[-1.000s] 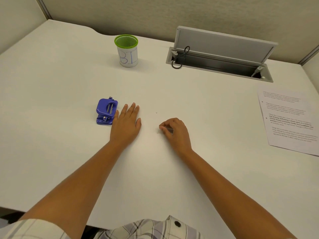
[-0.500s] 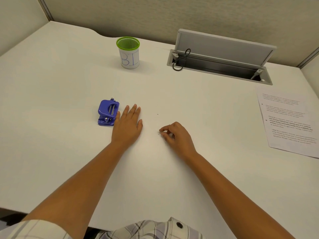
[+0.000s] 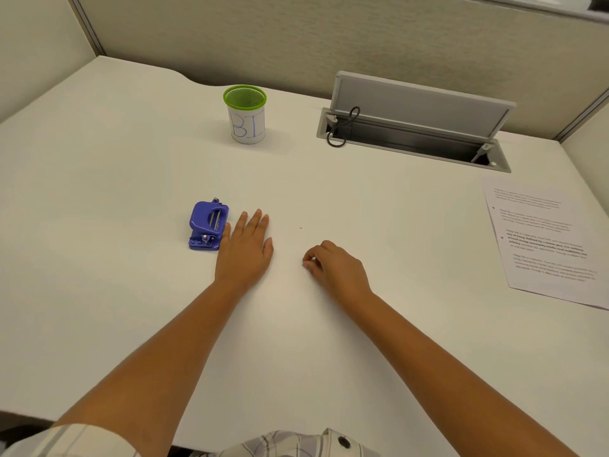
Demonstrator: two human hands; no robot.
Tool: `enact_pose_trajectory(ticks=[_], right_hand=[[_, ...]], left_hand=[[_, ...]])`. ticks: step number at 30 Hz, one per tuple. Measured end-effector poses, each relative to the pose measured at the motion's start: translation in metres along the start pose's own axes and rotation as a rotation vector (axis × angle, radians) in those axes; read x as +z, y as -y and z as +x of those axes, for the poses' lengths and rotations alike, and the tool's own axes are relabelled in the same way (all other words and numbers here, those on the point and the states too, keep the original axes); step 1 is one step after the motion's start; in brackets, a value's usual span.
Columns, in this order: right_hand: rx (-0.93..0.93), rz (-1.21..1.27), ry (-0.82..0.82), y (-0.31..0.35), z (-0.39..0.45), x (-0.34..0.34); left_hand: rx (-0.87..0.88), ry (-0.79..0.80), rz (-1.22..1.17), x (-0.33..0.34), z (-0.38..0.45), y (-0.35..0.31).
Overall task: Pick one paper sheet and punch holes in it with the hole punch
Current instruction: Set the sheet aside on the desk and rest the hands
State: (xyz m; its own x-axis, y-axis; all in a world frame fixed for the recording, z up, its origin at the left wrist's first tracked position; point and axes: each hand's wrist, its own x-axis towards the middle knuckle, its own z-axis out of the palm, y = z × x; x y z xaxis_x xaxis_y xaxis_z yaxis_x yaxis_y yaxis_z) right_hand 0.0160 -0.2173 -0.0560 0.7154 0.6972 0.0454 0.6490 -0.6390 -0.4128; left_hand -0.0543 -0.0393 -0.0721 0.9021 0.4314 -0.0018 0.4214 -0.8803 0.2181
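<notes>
A blue hole punch sits on the white desk, left of centre. My left hand lies flat on the desk with straight fingers, its outer edge right beside the punch. My right hand rests on the desk a little to the right, fingers loosely curled with the tips on the surface, holding nothing that I can see. A printed paper sheet lies at the desk's right edge, well away from both hands.
A green-rimmed mesh cup marked with blue letters stands at the back. An open grey cable tray with a black cord is set into the desk at the back right. A tiny white speck lies between the hands.
Only the camera has tilted up slightly. Both hands and the punch stay where they were.
</notes>
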Motion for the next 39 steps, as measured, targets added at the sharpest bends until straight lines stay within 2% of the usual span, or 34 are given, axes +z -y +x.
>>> enact_pose_trajectory(ticks=[4, 7, 9, 13, 15, 21, 24, 27, 32, 35, 39], right_hand=[[0.005, -0.056, 0.012, 0.004, 0.001, 0.002], [0.132, 0.038, 0.072, 0.005, 0.008, -0.002], [0.233, 0.178, 0.113, 0.003, 0.018, -0.008], [0.434, 0.646, 0.172, -0.002, 0.037, -0.025], [0.501, 0.735, 0.201, -0.002, 0.045, -0.033], [0.299, 0.438, 0.342, 0.001, 0.042, -0.033], [0.314, 0.406, 0.33, 0.0, 0.035, -0.032], [0.468, 0.653, 0.299, -0.003, 0.035, -0.035], [0.767, 1.442, 0.29, -0.001, 0.043, -0.041], [0.779, 1.601, 0.288, 0.006, 0.063, -0.047], [0.659, 1.558, 0.286, 0.027, 0.127, -0.066]], left_hand=[[-0.002, -0.002, 0.009, 0.001, 0.001, 0.0], [-0.004, -0.004, 0.018, 0.003, 0.002, -0.001], [-0.004, -0.002, 0.026, 0.003, 0.003, -0.001], [0.001, -0.012, 0.048, 0.006, 0.005, 0.001], [0.009, -0.006, 0.044, 0.007, 0.009, 0.001], [0.025, 0.007, 0.013, 0.006, 0.025, 0.003], [0.026, 0.015, 0.01, 0.005, 0.038, 0.004], [0.026, 0.027, 0.022, 0.007, 0.049, 0.004], [0.023, 0.017, 0.014, 0.009, 0.054, 0.005], [0.03, 0.011, 0.015, 0.009, 0.053, 0.004], [0.027, 0.015, 0.017, 0.007, 0.054, 0.004]])
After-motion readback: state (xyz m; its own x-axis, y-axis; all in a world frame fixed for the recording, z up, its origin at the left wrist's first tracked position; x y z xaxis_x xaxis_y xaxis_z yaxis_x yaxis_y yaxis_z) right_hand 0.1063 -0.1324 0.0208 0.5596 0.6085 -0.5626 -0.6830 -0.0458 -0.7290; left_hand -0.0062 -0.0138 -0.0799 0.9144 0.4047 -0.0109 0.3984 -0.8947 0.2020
